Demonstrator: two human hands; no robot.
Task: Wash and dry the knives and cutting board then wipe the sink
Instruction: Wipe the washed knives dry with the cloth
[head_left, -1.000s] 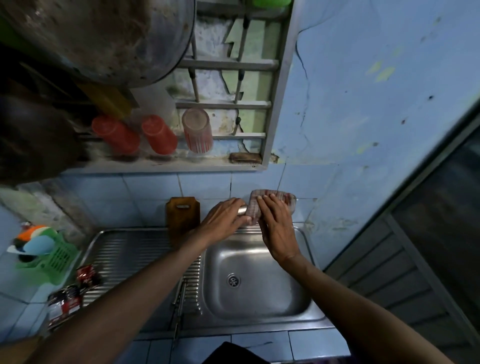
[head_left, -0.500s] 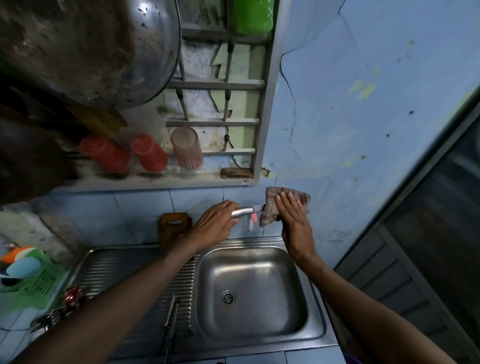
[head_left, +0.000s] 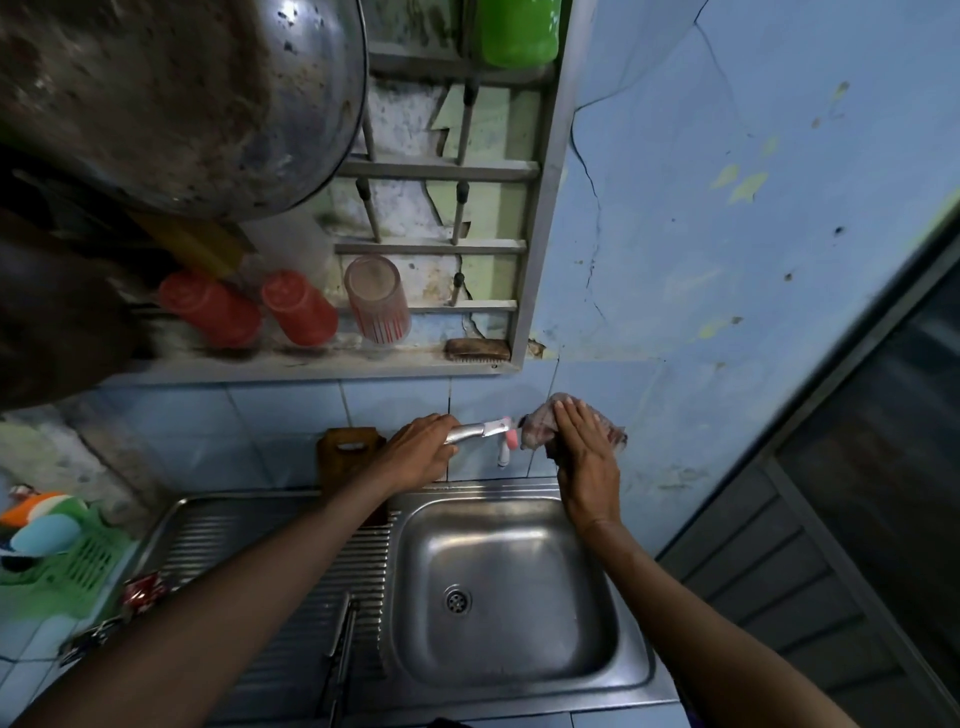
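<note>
Above the back rim of the steel sink, my left hand grips the silver handle of a knife. Its blade points right into a crumpled checked cloth. My right hand holds that cloth folded around the blade, fingers laid flat over it; the tip is hidden. A brown wooden cutting board leans upright against the tiled wall, just left of my left hand. Another knife lies on the ribbed drainboard, beside the basin.
A white and pink tap juts from the wall behind the knife. Red cups and a striped glass stand upside down on the window ledge. A green basket sits far left. A big steel pan hangs overhead.
My right hand has drawn the cloth to the right along the blade, so more of the bare knife shows. My left hand keeps its grip on the handle.
</note>
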